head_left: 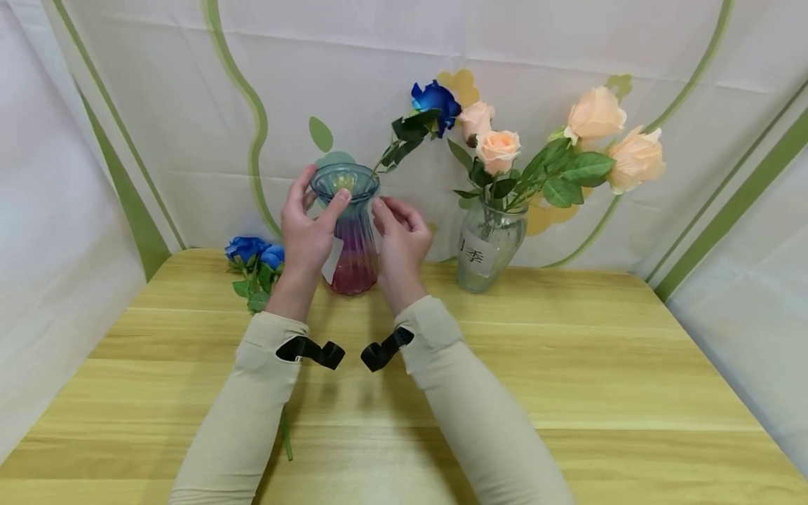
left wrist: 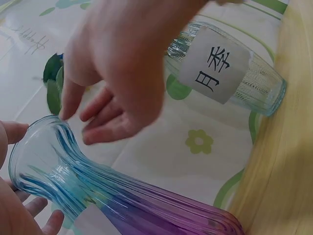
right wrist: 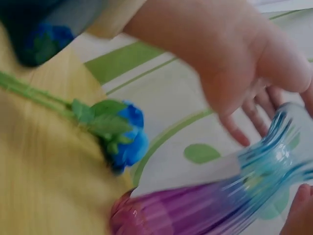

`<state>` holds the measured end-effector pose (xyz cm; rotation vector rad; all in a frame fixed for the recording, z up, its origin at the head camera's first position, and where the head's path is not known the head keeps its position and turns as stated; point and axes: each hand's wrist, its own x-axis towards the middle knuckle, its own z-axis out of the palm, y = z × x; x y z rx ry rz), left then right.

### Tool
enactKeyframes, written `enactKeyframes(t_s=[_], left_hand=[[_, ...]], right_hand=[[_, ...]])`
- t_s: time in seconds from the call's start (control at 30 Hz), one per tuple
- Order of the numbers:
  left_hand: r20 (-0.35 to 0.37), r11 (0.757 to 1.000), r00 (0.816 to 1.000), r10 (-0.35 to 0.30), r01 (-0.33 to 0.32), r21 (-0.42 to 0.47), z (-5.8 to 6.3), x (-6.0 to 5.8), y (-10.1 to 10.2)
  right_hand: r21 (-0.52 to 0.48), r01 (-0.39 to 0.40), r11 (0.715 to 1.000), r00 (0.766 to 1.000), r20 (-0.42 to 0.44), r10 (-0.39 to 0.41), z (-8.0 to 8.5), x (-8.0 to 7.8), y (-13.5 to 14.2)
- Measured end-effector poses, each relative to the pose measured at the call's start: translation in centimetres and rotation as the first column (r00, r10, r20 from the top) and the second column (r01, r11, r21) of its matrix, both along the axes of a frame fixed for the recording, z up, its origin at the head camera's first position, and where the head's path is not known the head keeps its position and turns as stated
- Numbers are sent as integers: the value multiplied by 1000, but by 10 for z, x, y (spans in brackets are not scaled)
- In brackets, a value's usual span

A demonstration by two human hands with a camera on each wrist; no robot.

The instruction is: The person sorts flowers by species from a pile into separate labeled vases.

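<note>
One blue-to-purple vase (head_left: 356, 263) stands upright near the table's (head_left: 568, 351) back edge. Left hand (head_left: 307, 235): thumb and fingers grip its rim (head_left: 344, 166), apparently for steadiness. Right hand (head_left: 404, 249): beside the neck, fingers loosely bent, nothing visible between them. One blue rose (head_left: 435, 105) leans outward, presumably supported by the rim.

Toward the back of the counter (head_left: 600, 393), a left vase (head_left: 355, 245) and a right vase (head_left: 501, 245) stand apart, with a backdrop (head_left: 379, 42) behind both. A single rose (head_left: 437, 104) leans rightward from the left vase, four roses (head_left: 499, 152) sit in the right vase, and loose roses (head_left: 246, 248) lie left of the left vase.
</note>
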<state>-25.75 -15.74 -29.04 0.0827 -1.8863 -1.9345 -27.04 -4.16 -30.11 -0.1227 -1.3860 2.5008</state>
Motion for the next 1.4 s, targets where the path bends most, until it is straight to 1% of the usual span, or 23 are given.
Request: enactKeyframes(t_s=[0.1,0.17,0.27,0.33,0.4,0.5,0.63,0.7,0.87,0.97,1.0,1.07,1.13,1.2,1.27,1.33,1.4], left_hand=[[10,1000,1000,-9,9,-5,0,0,1],[12,1000,1000,-14,14,-9,0,1,2],[16,1000,1000,-20,20,-14,-1,2,2],[18,1000,1000,-20,20,-12,-1,2,3],[19,1000,1000,-21,22,-11,-1,3,3],[23,1000,1000,-19,19,-7,0,4,4],[28,1000,999,-20,20,1,0,5,3],[29,1000,999,-22,22,3,1,5,2],[33,999,999,-33,33,-7,4,7,-2],[39,999,999,-33,33,-19,8,9,-4],[40,999,999,-24,25,-24,10,10,-5],[45,1000,999,3,-2,-6,14,14,-8],[67,997,996,56,-59,39,17,19,-11],[112,987,986,120,-131,96,17,24,-17],[172,965,972,162,-192,177,15,31,-23],[230,940,957,175,-232,250,11,39,-32],[266,914,949,170,-252,317,4,49,-43]], right_hand=[[106,-67,992,998,18,66,-15,4,8],[192,-123,974,992,28,120,-25,6,14],[330,-206,921,978,53,200,-39,10,23],[389,-251,886,967,66,245,-46,12,28],[432,-289,854,956,87,279,-52,14,32],[454,-349,820,936,118,333,-59,15,34],[466,-410,784,909,135,395,-62,16,33],[479,-420,771,903,134,409,-62,16,32],[486,-439,756,894,156,419,-63,17,31],[479,-447,755,891,170,420,-63,17,33],[478,-447,756,892,170,419,-62,17,34],[475,-444,760,893,166,417,-61,18,35],[475,-440,762,894,156,419,-60,18,35],[478,-438,761,895,150,421,-60,18,36],[480,-436,761,896,148,419,-60,17,36],[484,-429,762,899,147,413,-60,17,35],[490,-427,760,900,150,409,-60,17,34]])
